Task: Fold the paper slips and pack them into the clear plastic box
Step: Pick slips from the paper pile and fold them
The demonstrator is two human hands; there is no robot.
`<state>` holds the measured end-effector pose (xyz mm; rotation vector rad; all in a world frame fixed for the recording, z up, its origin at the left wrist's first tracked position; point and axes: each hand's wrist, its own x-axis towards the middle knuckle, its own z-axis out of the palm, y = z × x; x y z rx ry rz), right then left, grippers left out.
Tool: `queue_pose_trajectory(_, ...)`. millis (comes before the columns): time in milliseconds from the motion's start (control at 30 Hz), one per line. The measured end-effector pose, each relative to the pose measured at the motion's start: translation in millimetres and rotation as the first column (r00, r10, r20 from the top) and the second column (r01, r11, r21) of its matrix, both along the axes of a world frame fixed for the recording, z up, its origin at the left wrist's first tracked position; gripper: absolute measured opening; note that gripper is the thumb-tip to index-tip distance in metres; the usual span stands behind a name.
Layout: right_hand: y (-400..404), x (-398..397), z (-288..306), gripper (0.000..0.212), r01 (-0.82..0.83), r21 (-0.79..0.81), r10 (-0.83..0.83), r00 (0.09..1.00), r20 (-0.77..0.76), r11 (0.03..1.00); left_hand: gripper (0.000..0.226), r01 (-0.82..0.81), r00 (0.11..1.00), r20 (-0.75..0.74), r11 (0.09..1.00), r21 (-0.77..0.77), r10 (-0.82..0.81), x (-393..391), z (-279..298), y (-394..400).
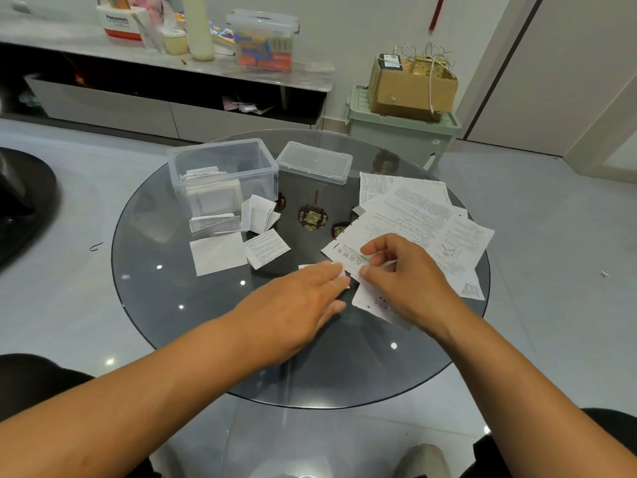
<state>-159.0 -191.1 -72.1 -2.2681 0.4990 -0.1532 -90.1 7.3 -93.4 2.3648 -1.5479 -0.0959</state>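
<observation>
Slip point(348, 257) between right fingers point(370, 251) (pinched)

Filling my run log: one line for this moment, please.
stage: folding | left hand: flat on slip | right hand: pinching slip | clear box: open, partly filled

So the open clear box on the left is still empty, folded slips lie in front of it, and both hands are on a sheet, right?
Not quite: the head view shows the clear box already holds folded slips. The rest stands: folded slips lie in front, and the left hand and right hand are on a sheet.
</observation>
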Motion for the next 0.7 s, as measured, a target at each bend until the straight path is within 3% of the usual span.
queue_pose_trajectory(100, 0, -6, 6, 0.021, -0.01, -0.166, 0.01, 1.0, 0.001, 0.986, 0.025, -0.16, 0.986, 0.057, 0.986, 0.035, 0.158, 7, 5, 4)
queue_pose_trajectory(167, -3, -10, 11, 0.023, 0.001, -0.197, -0.004, 1.0, -0.013, 0.98, 0.017, -0.247, 0.966, 0.095, 0.966, 0.081, 0.239, 10, 14, 6)
queue_pose_trajectory(367, -25, -17, 27, 0.03, 0.059, -0.238, -0.081, 0.993, -0.082, 0.969, 0.024, -0.456, 0.88, 0.222, 0.878, 0.144, 0.421, 18, 24, 12)
queue_pose_trajectory(467, -34, -21, 37, 0.055, -0.046, -0.213, -0.004, 0.973, -0.229, 0.976, 0.03, -0.446, 0.883, 0.225, 0.886, 0.124, 0.413, 21, 22, 11)
queue_pose_trajectory(567, -32, -28, 42, 0.076, -0.152, -0.138, 0.097, 0.936, -0.338, 0.979, 0.038, -0.36, 0.92, 0.16, 0.933, -0.017, 0.358, 24, 12, 9)
queue_pose_trajectory(700, -23, -31, 38, 0.072, -0.26, -0.282, 0.142, 0.915, -0.377, 0.923, 0.051, -0.189, 0.96, 0.147, 0.94, -0.285, 0.238, 22, 4, -1)
